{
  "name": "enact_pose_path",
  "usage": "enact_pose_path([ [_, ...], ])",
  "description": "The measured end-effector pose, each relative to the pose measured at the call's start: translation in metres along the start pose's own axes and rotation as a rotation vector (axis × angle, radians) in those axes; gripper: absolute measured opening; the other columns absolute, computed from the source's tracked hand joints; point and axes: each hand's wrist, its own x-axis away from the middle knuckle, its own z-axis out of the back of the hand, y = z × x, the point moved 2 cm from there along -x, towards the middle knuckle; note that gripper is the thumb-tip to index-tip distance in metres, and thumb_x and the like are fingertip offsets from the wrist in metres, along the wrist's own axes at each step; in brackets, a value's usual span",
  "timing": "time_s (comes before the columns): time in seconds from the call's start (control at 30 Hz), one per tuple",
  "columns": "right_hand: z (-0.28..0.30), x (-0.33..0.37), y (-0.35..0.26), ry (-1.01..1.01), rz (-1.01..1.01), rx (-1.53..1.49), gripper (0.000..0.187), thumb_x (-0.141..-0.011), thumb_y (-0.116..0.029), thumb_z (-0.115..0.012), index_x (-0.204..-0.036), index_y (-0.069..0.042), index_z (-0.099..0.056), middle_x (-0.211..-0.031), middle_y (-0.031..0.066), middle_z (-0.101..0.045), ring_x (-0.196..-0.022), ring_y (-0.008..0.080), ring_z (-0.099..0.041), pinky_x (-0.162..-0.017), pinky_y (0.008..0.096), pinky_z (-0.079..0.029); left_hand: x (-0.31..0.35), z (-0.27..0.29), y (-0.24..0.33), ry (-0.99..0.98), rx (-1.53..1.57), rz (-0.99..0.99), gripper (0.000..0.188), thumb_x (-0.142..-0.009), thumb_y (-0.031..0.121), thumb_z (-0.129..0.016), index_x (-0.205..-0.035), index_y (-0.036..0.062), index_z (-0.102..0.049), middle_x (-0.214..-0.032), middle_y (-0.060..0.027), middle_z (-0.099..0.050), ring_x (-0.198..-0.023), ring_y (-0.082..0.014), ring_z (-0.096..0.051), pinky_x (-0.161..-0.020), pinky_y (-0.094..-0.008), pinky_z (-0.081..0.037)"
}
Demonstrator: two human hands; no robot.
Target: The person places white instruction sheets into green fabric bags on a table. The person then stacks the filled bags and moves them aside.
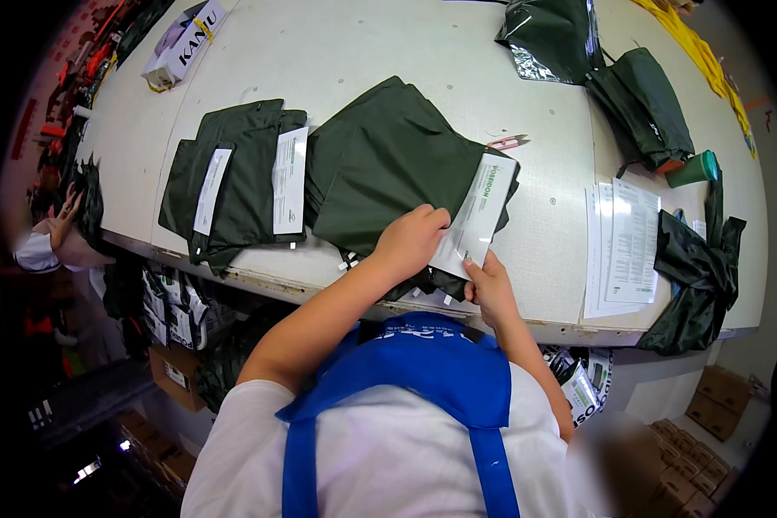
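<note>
A stack of dark green folded fabric pieces [380, 164] lies in front of me on the table. Along its right edge runs a long white card [475, 211] with green print. My left hand [413, 244] rests over the fabric, its curled fingers closed at the card's left edge. Lower down, my right hand [493, 290] pinches the card's near corner between thumb and fingers. Just beyond the card lies a pair of small pink-handled thread snips [509, 142]. To the left are more dark green folded pieces [246, 177], with two similar white cards [290, 177] on them.
White printed sheets [632, 246] and a dark green bundle [695, 276] lie at the right. Behind them are a green cylinder [692, 169] and dark bags [639, 108]. A white box [186, 43] stands far left. Another person's hand [63, 220] shows at the left edge.
</note>
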Motion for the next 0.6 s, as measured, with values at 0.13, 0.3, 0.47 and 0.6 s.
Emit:
enact_pose_path([
  [0.13, 0.002, -0.003, -0.005, -0.088, -0.029, 0.048, 0.024, -0.095, -0.017, -0.050, -0.116, -0.005, -0.051, -0.076, 0.0030, -0.057, -0.047, 0.0070, -0.046, -0.040, 0.0224, -0.033, 0.009, 0.013, -0.002, 0.071, 0.040, -0.005, 0.009, -0.082, 0.009, -0.062, -0.090, 0.0062, -0.056, -0.084, -0.0110, -0.057, -0.075, -0.0325, -0.057, -0.064, -0.0385, -0.047],
  [0.3, -0.026, -0.008, -0.027, -0.211, 0.042, 0.090, 0.026, -0.095, -0.020, -0.052, -0.113, -0.002, -0.051, -0.076, 0.0028, -0.056, -0.050, 0.0081, -0.048, -0.044, 0.0223, -0.038, 0.021, 0.069, 0.002, 0.458, 0.132, 0.002, 0.008, -0.080, 0.001, -0.063, -0.086, 0.0017, -0.057, -0.081, -0.0121, -0.058, -0.070, -0.0274, -0.058, -0.064, -0.0339, -0.048],
  [0.47, -0.092, -0.023, -0.056, -0.458, 0.249, 0.259, 0.034, -0.095, -0.024, -0.054, -0.116, 0.001, -0.048, -0.079, 0.0051, -0.058, -0.054, 0.0099, -0.051, -0.052, 0.0262, -0.045, 0.049, 0.130, -0.018, 0.733, -0.178, -0.066, 0.006, -0.084, 0.000, -0.063, -0.088, 0.0009, -0.059, -0.077, -0.0030, -0.055, -0.063, -0.0084, -0.050, -0.055, -0.0207, -0.042],
  [0.6, -0.074, -0.036, -0.062, -0.384, 0.357, 0.193, 0.039, -0.094, -0.025, -0.056, -0.126, -0.005, -0.048, -0.085, 0.0053, -0.062, -0.063, 0.0097, -0.056, -0.058, 0.0239, -0.047, 0.065, 0.169, -0.088, 0.761, -0.459, 0.092, 0.016, -0.081, 0.004, -0.065, -0.095, 0.0020, -0.058, -0.088, -0.0126, -0.058, -0.078, -0.0289, -0.057, -0.069, -0.0366, -0.047],
])
